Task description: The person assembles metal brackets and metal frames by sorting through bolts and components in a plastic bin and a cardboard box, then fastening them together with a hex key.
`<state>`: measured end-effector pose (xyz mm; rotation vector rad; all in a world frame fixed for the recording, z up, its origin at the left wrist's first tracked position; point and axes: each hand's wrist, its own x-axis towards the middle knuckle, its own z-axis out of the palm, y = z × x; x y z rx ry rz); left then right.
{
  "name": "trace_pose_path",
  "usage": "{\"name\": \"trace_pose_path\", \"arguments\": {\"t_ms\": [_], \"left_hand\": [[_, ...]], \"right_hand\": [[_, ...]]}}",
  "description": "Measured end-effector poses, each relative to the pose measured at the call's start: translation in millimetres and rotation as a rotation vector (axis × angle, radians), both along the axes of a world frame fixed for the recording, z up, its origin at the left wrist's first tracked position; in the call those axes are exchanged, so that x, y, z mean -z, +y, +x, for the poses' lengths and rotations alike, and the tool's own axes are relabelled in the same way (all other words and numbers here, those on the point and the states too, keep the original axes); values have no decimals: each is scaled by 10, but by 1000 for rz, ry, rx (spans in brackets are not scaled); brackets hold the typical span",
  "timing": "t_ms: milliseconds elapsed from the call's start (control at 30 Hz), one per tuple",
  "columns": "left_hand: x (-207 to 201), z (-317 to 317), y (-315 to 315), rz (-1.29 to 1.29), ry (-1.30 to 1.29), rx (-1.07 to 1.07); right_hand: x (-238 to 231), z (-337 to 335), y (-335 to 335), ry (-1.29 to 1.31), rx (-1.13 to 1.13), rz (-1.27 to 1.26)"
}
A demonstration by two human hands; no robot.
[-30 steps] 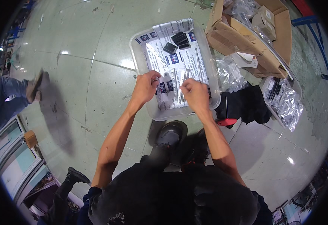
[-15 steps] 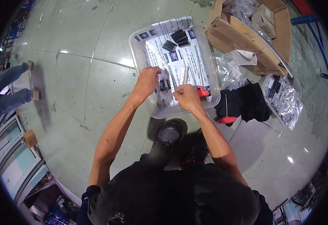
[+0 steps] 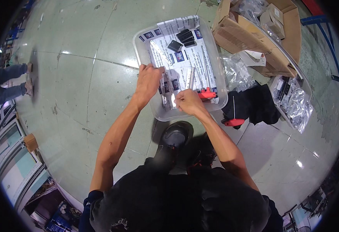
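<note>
A pale green tiled floor (image 3: 99, 96) is stretching under everything. Toward the upper right, an open cardboard box (image 3: 243, 38) is standing, with clear wrapping and a smaller carton (image 3: 274, 21) showing inside. Left of it, in front of the person's shoes, a clear plastic tub (image 3: 177, 115) is sitting on the floor, printed paper (image 3: 183, 71) lining its bottom. A black cloth (image 3: 262, 106) is lying just right of the tub. The left hand (image 3: 149, 81) is reaching over the tub's left side, its fingers curling inward; whether they are gripping anything cannot be told. The right hand (image 3: 188, 101) is staying low over the tub's near end, thumb and fingers pinching together on a thin metal strip (image 3: 173, 98). One red-handled tool (image 3: 234, 122) is resting at the cloth's left end; red handles (image 3: 207, 94) are lying inside the tub, just beyond the right hand. Small black blocks (image 3: 185, 37) are clustering toward the tub's far end.
</note>
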<state>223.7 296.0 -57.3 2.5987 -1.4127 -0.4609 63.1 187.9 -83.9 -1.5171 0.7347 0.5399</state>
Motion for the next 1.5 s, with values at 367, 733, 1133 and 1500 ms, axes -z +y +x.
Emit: {"name": "trace_pose_path", "arguments": {"t_ms": [367,733,1133,1500], "left_hand": [[31,20,74,-78,-12,82],[-229,-153,-91,-276,323,-197],[-724,577,937,-825,283,-981],[-379,-62,356,-400,371,-509]], "right_hand": [[-256,-67,-23,-50,-39,-836],[-272,101,-61,-22,-137,-817],[-392,267,-141,-194,62,-783],[-164,361,-504,-565,416,-668]]}}
